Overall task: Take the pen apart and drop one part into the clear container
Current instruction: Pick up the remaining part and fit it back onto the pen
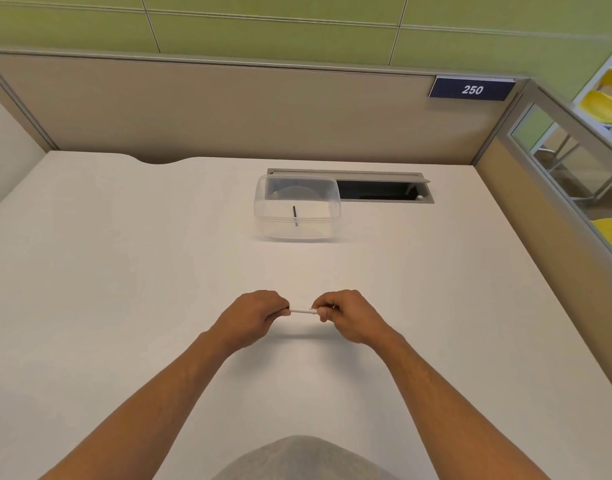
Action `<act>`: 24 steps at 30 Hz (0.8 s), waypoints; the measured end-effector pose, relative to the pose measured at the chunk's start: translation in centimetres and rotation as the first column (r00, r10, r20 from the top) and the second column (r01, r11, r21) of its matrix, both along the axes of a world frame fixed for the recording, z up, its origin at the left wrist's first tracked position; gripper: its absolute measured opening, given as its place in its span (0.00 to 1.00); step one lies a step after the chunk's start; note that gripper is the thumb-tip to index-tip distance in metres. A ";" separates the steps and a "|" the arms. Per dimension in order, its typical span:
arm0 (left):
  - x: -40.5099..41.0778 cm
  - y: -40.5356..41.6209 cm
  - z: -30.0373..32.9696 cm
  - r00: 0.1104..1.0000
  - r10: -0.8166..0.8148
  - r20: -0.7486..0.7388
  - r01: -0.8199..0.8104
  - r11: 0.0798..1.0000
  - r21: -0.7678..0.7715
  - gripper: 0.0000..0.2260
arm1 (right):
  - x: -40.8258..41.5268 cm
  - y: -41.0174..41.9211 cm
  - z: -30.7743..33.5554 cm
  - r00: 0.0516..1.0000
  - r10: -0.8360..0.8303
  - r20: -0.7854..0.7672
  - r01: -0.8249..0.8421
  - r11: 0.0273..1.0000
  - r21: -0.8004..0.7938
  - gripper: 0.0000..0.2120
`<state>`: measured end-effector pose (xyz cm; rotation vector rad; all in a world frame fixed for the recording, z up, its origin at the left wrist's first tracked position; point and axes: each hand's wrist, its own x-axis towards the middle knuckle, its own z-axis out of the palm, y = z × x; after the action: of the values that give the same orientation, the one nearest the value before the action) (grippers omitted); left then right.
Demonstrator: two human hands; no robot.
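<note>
Head view, looking down on white bench point(124, 271).

Pen point(302, 310): white, horizontal, held above bench surface toward near edge, roughly centred between left and right edges. Only short middle section visible; both ends hidden inside fists. Faint shadow on bench directly beneath.

Left hand point(254, 315): fingers curled tight around left end of pen, knuckles up.

Right hand point(346, 315): fingers curled around right end of pen, thumb and forefinger pinching barrel just beside visible section. Whether pen already split into parts: cannot tell, joint hidden.

Clear container point(297, 211): rectangular with rounded corners, no lid, standing on bench near far edge, slightly right of centre, well apart from hands. Short dark thin piece point(294, 215) seen through or in it, upright in frame; whether lying on floor of container or marked on wall: cannot tell.

Cable hatch point(384, 188): grey frame with dark opening, set into bench just behind and right of container, touching it in view.

Partition point(228, 109): beige panel along far edge; blue tag point(471, 89) reading 250 at its top right corner.

Grey garment point(304, 459) at bottom of frame.
</note>
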<state>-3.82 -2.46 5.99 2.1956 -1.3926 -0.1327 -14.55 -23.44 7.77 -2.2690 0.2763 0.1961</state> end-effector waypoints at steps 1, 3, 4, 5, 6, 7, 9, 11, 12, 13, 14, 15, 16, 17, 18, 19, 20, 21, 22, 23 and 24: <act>0.0 0.1 -0.1 1.000 -0.009 0.026 0.009 1.000 -0.009 0.07 | 0.0 0.0 0.0 1.000 0.003 -0.005 -0.003 1.000 0.005 0.12; 0.0 0.2 -0.4 1.000 0.011 0.019 -0.010 1.000 -0.023 0.07 | 0.1 0.1 -0.1 1.000 0.003 -0.007 -0.003 1.000 0.012 0.10; 0.0 0.2 -0.5 0.999 0.037 -0.013 -0.038 0.999 -0.031 0.07 | 0.2 0.1 -0.1 1.000 -0.004 -0.002 0.004 1.000 0.013 0.09; 0.0 0.2 -0.7 0.996 0.068 -0.055 -0.070 0.997 -0.043 0.06 | 0.2 0.2 -0.2 1.000 -0.015 0.008 0.015 1.000 0.013 0.08; 0.0 0.2 -0.8 0.990 0.100 -0.102 -0.106 0.993 -0.054 0.06 | 0.3 0.2 -0.3 0.999 -0.025 0.020 0.025 1.000 0.008 0.06; 0.1 0.2 -1.0 0.980 0.132 -0.151 -0.143 0.988 -0.061 0.05 | 0.3 0.1 -0.4 0.999 -0.031 0.030 0.031 1.000 -0.002 0.04; 0.3 0.4 -1.3 0.953 0.190 -0.237 -0.211 0.975 -0.064 0.05 | 0.1 -0.2 -0.6 0.999 -0.026 0.034 0.027 0.999 -0.044 0.01; 0.5 0.8 -1.6 0.919 0.245 -0.310 -0.273 0.961 -0.048 0.05 | -0.2 -0.7 -1.1 0.999 -0.031 0.031 0.033 0.995 -0.090 0.03; 0.6 1.0 -1.7 0.894 0.273 -0.356 -0.306 0.951 -0.038 0.05 | -0.4 -0.9 -1.4 0.999 -0.042 0.034 0.045 0.994 -0.102 0.04; 0.7 1.2 -1.9 0.865 0.296 -0.404 -0.336 0.941 -0.031 0.05 | -0.4 -0.9 -1.6 0.998 -0.054 0.042 0.058 0.993 -0.105 0.05; 0.7 1.4 -2.1 0.840 0.312 -0.443 -0.361 0.932 -0.026 0.05 | -0.5 -1.0 -1.8 0.996 -0.068 0.056 0.074 0.992 -0.103 0.06; 0.7 1.4 -2.3 0.825 0.321 -0.466 -0.375 0.927 -0.025 0.06 | -0.5 -0.9 -2.0 0.994 -0.082 0.071 0.088 0.991 -0.100 0.06; 0.6 1.4 -2.4 0.818 0.326 -0.474 -0.385 0.923 -0.030 0.06 | -0.4 -0.9 -2.2 0.992 -0.095 0.084 0.103 0.990 -0.098 0.07; 0.6 1.3 -2.5 0.817 0.330 -0.473 -0.395 0.918 -0.042 0.06 | -0.4 -0.8 -2.4 0.990 -0.107 0.096 0.117 0.988 -0.097 0.07; 0.5 1.2 -2.5 0.817 0.333 -0.470 -0.406 0.912 -0.060 0.06 | -0.3 -0.7 -2.5 0.987 -0.118 0.107 0.128 0.987 -0.094 0.07; 0.5 1.1 -2.5 0.819 0.335 -0.466 -0.416 0.906 -0.080 0.06 | -0.3 -0.7 -2.7 0.986 -0.122 0.116 0.133 0.987 -0.092 0.07; 0.4 1.0 -2.5 0.820 0.337 -0.464 -0.424 0.900 -0.096 0.06 | -0.2 -0.6 -2.9 0.984 -0.122 0.126 0.135 0.986 -0.096 0.07; 0.4 0.9 -2.4 0.821 0.339 -0.459 -0.431 0.896 -0.109 0.06 | -0.1 -0.5 -3.0 0.984 -0.118 0.136 0.133 0.985 -0.109 0.07; 0.5 0.7 -2.4 0.824 0.343 -0.450 -0.436 0.892 -0.119 0.06 | 0.0 -0.4 -3.2 0.983 -0.111 0.146 0.131 0.983 -0.130 0.07; 0.6 0.5 -2.4 0.829 0.348 -0.437 -0.438 0.890 -0.123 0.06 | 0.2 -0.4 -3.3 0.981 -0.109 0.158 0.133 0.979 -0.152 0.07; 0.7 0.3 -2.4 0.834 0.355 -0.423 -0.439 0.891 -0.119 0.06 | 0.4 -0.3 -3.5 0.979 -0.114 0.169 0.143 0.976 -0.167 0.07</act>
<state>-3.10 -2.11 3.59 2.0830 -0.6760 -0.2425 -14.20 -23.77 4.27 -2.4176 0.3680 -0.0809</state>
